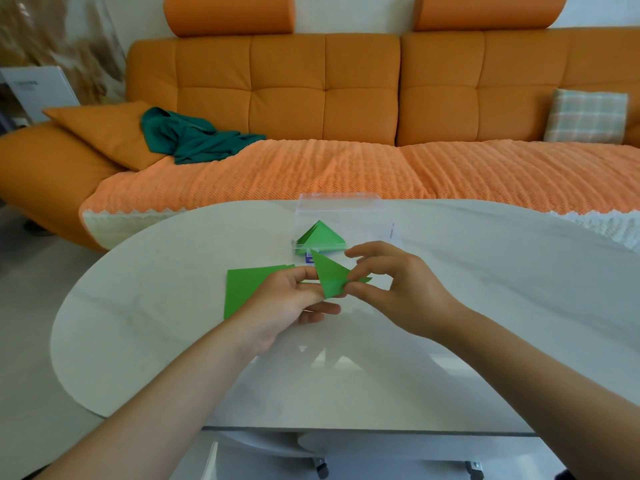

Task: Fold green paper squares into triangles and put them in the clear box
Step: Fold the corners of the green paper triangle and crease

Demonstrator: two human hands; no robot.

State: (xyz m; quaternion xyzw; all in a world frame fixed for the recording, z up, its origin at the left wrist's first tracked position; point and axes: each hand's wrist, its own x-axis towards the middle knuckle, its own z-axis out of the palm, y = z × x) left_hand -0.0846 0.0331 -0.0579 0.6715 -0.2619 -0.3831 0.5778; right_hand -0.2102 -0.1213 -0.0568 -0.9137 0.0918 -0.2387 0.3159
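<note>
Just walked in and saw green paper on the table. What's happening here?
A person is folding paper. The left hand and the right hand hold a green triangle just above the white table, the right hand pinching its right corner. Unfolded green squares lie on the table, partly under the left hand. Finished triangles already sit in the clear box behind.

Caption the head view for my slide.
Left hand and right hand pinch a green triangle before the clear box holding folded triangles.
</note>
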